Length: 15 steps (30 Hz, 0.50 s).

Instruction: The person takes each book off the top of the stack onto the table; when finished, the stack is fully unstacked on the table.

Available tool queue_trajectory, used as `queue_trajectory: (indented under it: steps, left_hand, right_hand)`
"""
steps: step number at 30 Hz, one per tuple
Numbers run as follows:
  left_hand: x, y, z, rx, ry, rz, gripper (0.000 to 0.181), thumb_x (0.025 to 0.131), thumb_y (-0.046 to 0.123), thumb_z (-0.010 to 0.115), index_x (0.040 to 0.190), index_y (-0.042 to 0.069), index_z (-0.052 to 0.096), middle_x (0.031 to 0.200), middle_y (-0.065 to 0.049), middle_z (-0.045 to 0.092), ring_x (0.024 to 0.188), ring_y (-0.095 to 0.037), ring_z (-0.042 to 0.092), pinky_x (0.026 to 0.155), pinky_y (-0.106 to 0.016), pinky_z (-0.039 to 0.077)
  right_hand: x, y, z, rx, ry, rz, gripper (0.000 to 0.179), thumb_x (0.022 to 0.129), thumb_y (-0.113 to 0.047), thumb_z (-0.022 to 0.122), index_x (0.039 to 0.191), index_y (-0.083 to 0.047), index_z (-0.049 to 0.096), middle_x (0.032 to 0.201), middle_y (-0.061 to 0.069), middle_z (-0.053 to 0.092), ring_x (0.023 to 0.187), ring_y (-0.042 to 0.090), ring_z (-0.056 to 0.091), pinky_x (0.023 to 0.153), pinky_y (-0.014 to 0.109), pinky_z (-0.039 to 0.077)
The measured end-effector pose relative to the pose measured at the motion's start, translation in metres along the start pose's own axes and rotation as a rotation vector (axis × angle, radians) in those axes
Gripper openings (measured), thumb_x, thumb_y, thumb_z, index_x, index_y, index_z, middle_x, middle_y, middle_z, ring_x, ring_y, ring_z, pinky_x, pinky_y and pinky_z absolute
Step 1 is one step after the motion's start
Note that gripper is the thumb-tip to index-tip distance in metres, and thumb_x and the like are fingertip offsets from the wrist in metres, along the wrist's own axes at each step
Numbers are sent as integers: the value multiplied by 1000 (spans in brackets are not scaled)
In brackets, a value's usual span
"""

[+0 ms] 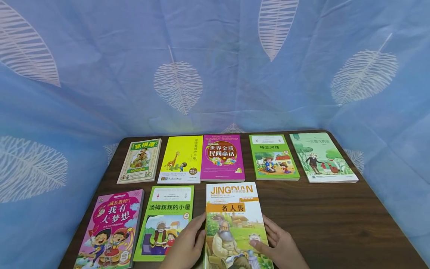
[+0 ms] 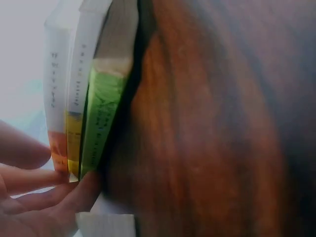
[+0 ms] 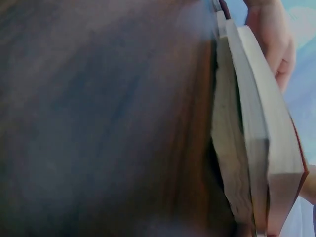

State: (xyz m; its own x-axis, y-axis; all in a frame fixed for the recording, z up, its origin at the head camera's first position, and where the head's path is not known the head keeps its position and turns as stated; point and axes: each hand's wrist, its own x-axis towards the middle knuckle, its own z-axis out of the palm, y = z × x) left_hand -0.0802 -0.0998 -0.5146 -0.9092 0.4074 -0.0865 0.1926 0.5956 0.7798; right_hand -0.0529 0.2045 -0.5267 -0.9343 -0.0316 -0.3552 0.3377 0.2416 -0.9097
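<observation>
A stack of books lies between my two hands at the front middle of the table. On top is a white-edged book (image 1: 231, 224) with an orange title band and a bearded old man on its cover. The left wrist view shows a green spine (image 2: 102, 116) lowest in the stack, under two pale spines. My left hand (image 1: 188, 243) holds the stack at its left side, fingers against the spines. My right hand (image 1: 280, 244) grips the right side, its thumb on the top cover. The right wrist view shows the page edges (image 3: 264, 118); the fingers' undersides are mostly hidden.
Left of the stack lie a green book (image 1: 168, 224) and a pink book (image 1: 111, 228). Behind stand a row of flat books: cream (image 1: 140, 160), yellow (image 1: 181, 158), purple (image 1: 223, 158), green (image 1: 273, 157) and pale green (image 1: 322, 157). Brown tabletop (image 1: 336, 224) extends right; blue cloth (image 1: 218, 74) hangs behind.
</observation>
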Motion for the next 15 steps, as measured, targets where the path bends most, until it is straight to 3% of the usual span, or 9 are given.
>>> queue_trajectory:
  steps: [4,7,11,15]
  left_hand:
    - [1,0,2,-17,-21,-9,57,108,24,60,160,8,43,161,-19,46,144,-45,50,110,-62,48]
    - [2,-1,3,-23,-29,-30,59,106,27,64,160,15,45,162,-18,44,144,-45,49,108,-64,48]
    - [1,-1,3,-16,-34,-35,60,104,25,67,160,20,46,162,-18,44,142,-46,51,105,-63,51]
    - [1,-3,3,-68,-36,-45,64,104,22,68,161,13,42,162,-18,44,140,-42,54,104,-51,55]
  right_hand:
    - [3,-1,-11,44,-35,15,89,93,-24,82,162,1,32,162,31,40,147,48,45,102,42,59]
    - [5,-2,-19,68,-42,11,87,94,-21,81,162,4,32,160,33,42,138,43,58,94,37,62]
    - [5,-2,-30,125,-2,58,83,94,-19,80,162,-3,35,162,25,42,120,23,73,89,36,64]
    - [3,2,-40,127,52,30,78,95,-20,80,162,-10,41,163,14,44,116,-5,66,89,29,62]
